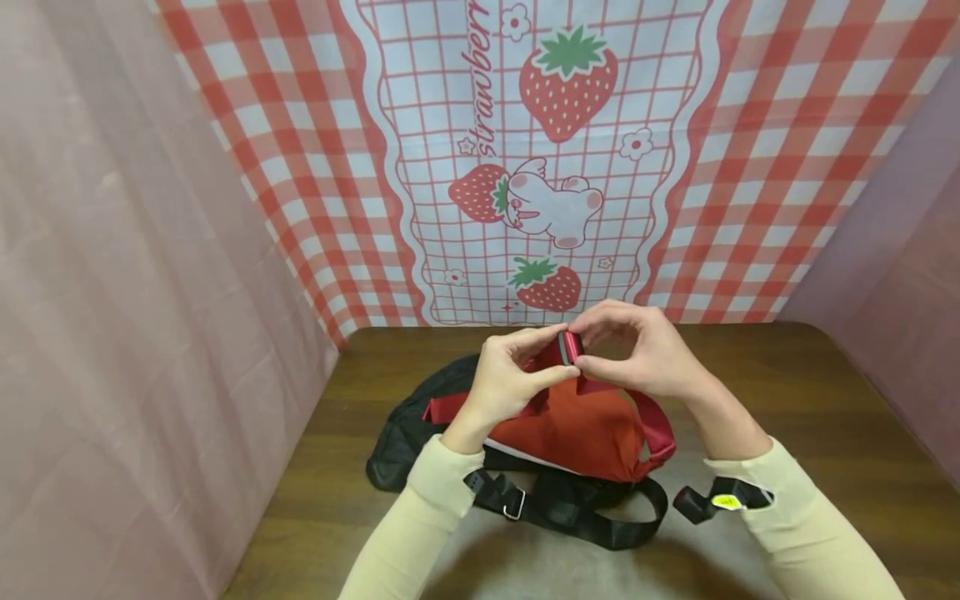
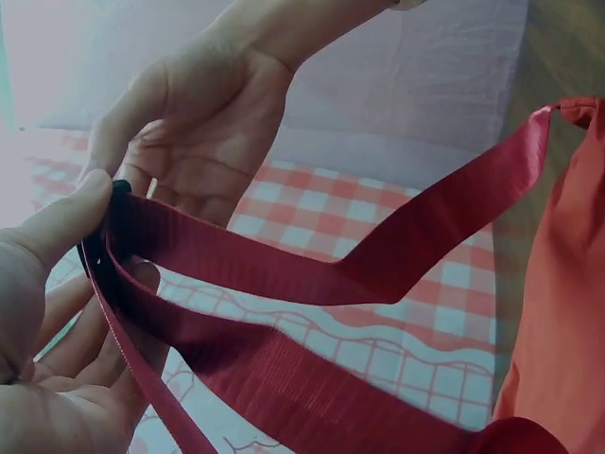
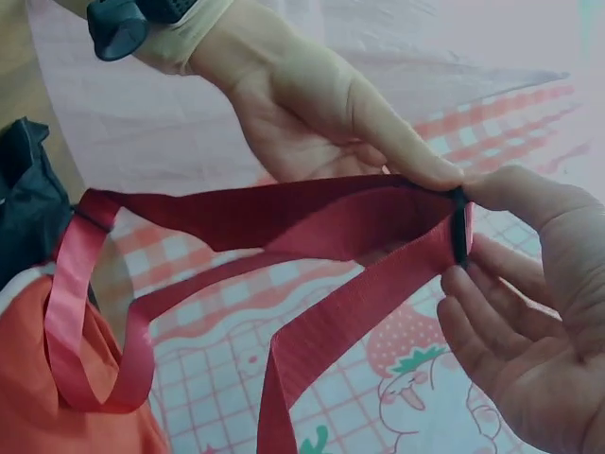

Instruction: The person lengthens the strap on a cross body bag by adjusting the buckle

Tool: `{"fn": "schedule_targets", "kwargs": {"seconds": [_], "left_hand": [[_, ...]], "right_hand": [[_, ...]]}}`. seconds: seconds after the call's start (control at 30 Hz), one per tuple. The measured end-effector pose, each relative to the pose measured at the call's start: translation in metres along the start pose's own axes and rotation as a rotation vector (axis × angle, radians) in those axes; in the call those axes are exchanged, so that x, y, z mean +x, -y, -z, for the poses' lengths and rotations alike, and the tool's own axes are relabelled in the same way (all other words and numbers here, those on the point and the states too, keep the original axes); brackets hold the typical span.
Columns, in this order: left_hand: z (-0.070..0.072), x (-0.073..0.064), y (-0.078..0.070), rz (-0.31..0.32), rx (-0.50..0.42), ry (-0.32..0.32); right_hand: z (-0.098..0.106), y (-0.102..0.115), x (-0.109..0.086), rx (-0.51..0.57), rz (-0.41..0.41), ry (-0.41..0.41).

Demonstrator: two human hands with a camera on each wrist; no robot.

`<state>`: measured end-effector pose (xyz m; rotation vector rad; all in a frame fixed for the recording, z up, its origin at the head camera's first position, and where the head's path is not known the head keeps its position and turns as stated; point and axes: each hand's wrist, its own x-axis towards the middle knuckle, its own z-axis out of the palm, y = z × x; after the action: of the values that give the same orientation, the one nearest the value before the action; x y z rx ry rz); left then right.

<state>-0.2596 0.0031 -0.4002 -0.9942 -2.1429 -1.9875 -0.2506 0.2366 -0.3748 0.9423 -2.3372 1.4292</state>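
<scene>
Between both hands is a black strap slider [image 1: 562, 348] threaded with dark red webbing strap [image 2: 274, 369]. My left hand [image 1: 498, 379] pinches one side of it between thumb and fingers. From the other side, my right hand [image 1: 648, 350] pinches it the same way, and thumbs and fingertips meet close around it in the right wrist view. Several lengths of strap run back from the slider [image 3: 459, 227] toward the bag. Below the hands lies the bag, with an orange-red body [image 1: 581, 429] and a black part [image 1: 408, 425] at left.
A black strap [image 1: 570, 512] with a metal ring loops in front of the bag on the wooden table [image 1: 315, 483]. Behind stands a checked strawberry-print cloth [image 1: 480, 100]; pale curtains [image 1: 150, 292] hang at the sides. Each wrist wears a black camera band.
</scene>
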Motion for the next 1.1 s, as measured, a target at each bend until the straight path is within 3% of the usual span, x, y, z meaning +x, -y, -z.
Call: {"fn": "schedule_targets", "kwargs": {"seconds": [0.13,0.37,0.43,0.57,0.63,0.9,1.1], "left_hand": [[-0.002,0.0,0.001,-0.008,0.013,0.006],[-0.003,-0.001,0.003,0.019,0.014,-0.012],[-0.004,-0.001,0.004,0.022,0.013,-0.013],[-0.005,0.0,0.003,0.01,0.009,-0.004],[-0.006,0.001,0.003,0.006,0.011,0.002],[-0.007,0.003,0.003,0.004,-0.032,-0.003],[-0.001,0.004,-0.001,0.034,-0.113,-0.068]], "right_hand": [[-0.005,0.0,0.0,0.086,-0.005,-0.042],[-0.008,-0.002,-0.003,0.401,0.027,-0.195],[-0.007,-0.003,-0.003,0.385,0.025,-0.18],[-0.01,-0.002,-0.003,0.333,-0.06,-0.083],[-0.012,-0.001,-0.003,0.335,-0.088,-0.073],[-0.013,-0.003,-0.003,0.376,-0.031,-0.214],[-0.021,-0.018,-0.01,0.255,-0.088,-0.085]]}}
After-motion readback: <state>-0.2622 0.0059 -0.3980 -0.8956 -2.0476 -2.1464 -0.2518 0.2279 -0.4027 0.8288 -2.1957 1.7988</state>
